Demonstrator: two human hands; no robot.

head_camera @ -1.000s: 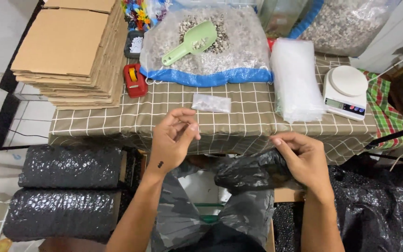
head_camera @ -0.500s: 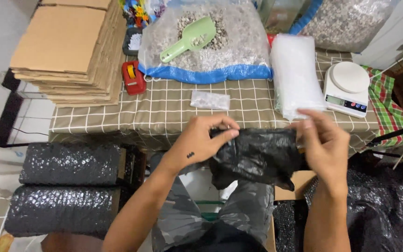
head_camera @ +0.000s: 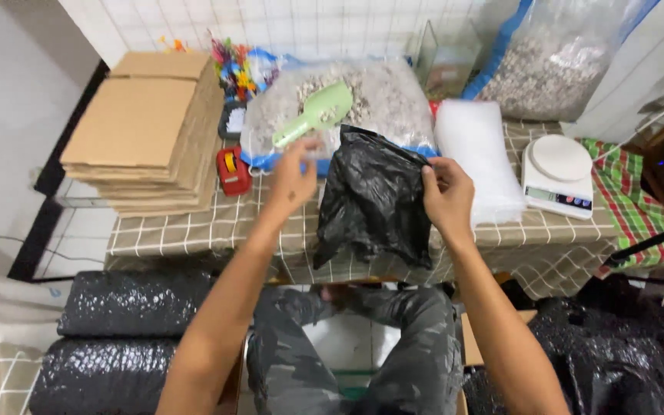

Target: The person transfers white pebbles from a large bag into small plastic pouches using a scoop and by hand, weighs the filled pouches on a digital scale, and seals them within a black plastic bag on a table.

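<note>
I hold a crumpled black plastic bag (head_camera: 374,204) up in front of me, over the checked table (head_camera: 194,223). My left hand (head_camera: 292,178) pinches its upper left edge and my right hand (head_camera: 447,196) grips its right edge. The bag hangs down between both hands and covers part of the table behind it. Just beyond my left hand lies a green plastic scoop (head_camera: 317,114) on a large clear bag of pale gravel (head_camera: 393,96).
A stack of flat cardboard (head_camera: 144,131) sits at the left, with a red tape dispenser (head_camera: 232,169) beside it. A roll of bubble wrap (head_camera: 474,157) and a white kitchen scale (head_camera: 559,173) are on the right. Black wrapped bundles (head_camera: 128,303) lie below left.
Both hands have lifted the black bag from lap height up over the table and spread it. The small clear packet on the table is now hidden behind it.
</note>
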